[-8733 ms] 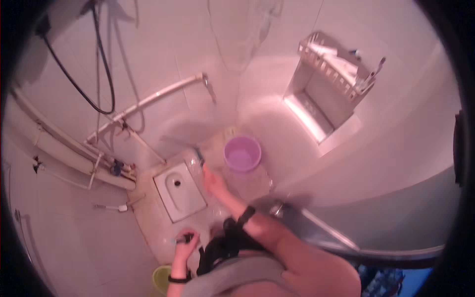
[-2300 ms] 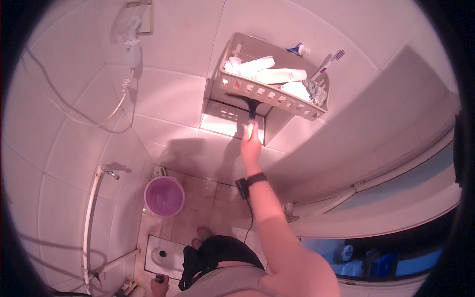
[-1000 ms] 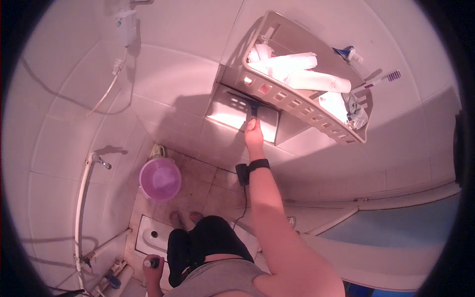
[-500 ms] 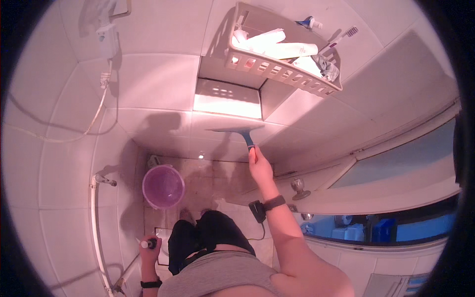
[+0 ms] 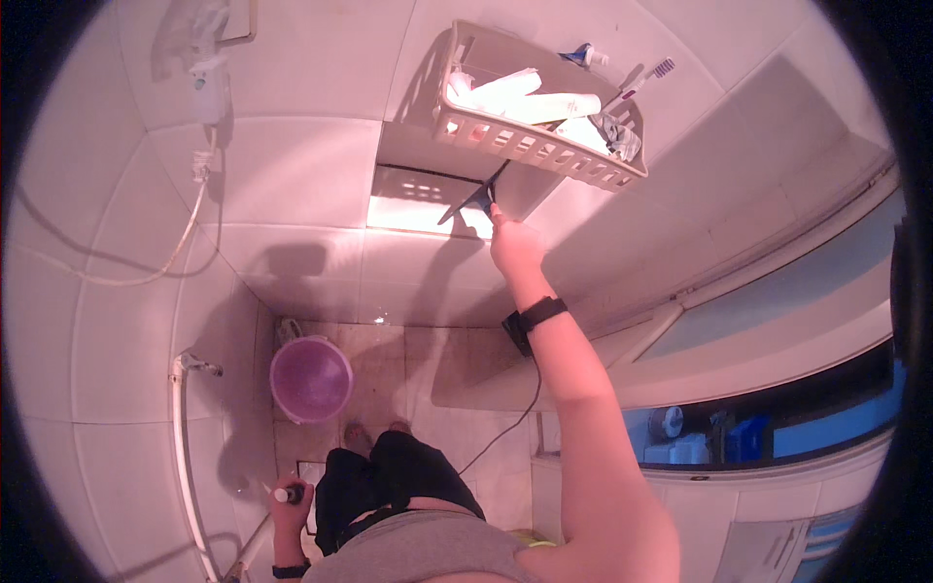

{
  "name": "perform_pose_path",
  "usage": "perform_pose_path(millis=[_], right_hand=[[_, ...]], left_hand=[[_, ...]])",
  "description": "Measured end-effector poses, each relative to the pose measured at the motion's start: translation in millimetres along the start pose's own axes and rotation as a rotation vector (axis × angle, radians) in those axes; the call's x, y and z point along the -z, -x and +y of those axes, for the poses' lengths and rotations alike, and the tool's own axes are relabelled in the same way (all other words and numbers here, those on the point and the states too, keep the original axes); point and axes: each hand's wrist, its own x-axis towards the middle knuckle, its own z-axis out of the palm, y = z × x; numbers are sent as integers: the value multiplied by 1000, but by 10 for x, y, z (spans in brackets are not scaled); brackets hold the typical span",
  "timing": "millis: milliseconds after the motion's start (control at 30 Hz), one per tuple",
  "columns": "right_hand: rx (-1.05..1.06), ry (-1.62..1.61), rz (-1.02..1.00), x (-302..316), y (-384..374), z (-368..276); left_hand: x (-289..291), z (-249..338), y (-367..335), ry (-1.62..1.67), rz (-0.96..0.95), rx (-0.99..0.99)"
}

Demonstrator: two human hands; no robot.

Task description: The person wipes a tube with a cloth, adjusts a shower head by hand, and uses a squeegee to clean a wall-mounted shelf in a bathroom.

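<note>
My right hand (image 5: 515, 241) is closed round the handle of a blue squeegee (image 5: 476, 199). Its tilted blade is in the recessed wall niche (image 5: 403, 209), over the brightly lit ledge at the niche's right side. Whether the blade presses on the ledge I cannot tell. Low at the left, my left hand (image 5: 291, 512) is wrapped round a small object with a white round end and a dark part (image 5: 289, 495); its full shape is hidden by my fingers. A dark band circles each wrist, and a black box with a cable (image 5: 517, 333) hangs beside my right one.
Above the niche a beige basket (image 5: 544, 146) holds tubes and a toothbrush (image 5: 646, 78). A purple bucket (image 5: 311, 379) stands on the tiled floor. Along the left wall run a white pipe with a tap (image 5: 199, 364) and a plugged-in cable (image 5: 199, 185). At right is a mirrored cabinet (image 5: 768, 291).
My right hand has moved up and away from me, carrying the squeegee from the wall below the niche into it. The blade has turned steeper. My left hand keeps its hold.
</note>
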Motion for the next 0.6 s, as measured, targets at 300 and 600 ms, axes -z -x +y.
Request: perform_pose_path(millis=[300,600], right_hand=[[-264,130,-42,-714,-531,323],[-241,82,-84,-176,368,317]], left_hand=[[6,-75,-96,-12,-29,-40],[32,315,-141,-44,3,-129]])
